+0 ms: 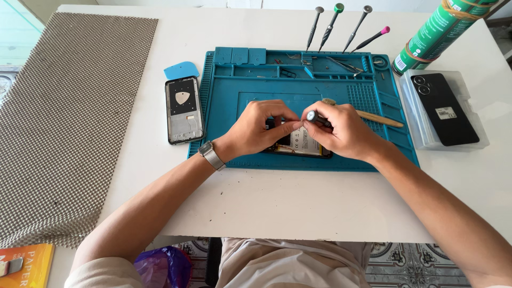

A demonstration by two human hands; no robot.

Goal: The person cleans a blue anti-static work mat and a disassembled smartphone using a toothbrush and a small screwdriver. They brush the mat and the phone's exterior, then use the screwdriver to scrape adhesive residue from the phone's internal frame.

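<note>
An opened phone (305, 144) with its battery showing lies on a blue repair mat (384, 149), mostly hidden under my hands. My right hand (344, 130) grips a small dark screwdriver (316, 117) with a silver cap, tip pointing down into the phone. My left hand (261, 128) rests on the phone's left part, its fingertips touching the screwdriver's cap. A metal watch (212, 155) is on my left wrist.
A phone back panel (184, 109) with a white pick lies left of the mat, beside a blue plastic pick (181, 70). Several screwdrivers (341, 26) stand behind the mat. A wooden-handled brush (378, 118) lies on it. A green can (437, 32) and a black phone (444, 109) in a clear tray are right. Grey mesh mat (69, 117) left.
</note>
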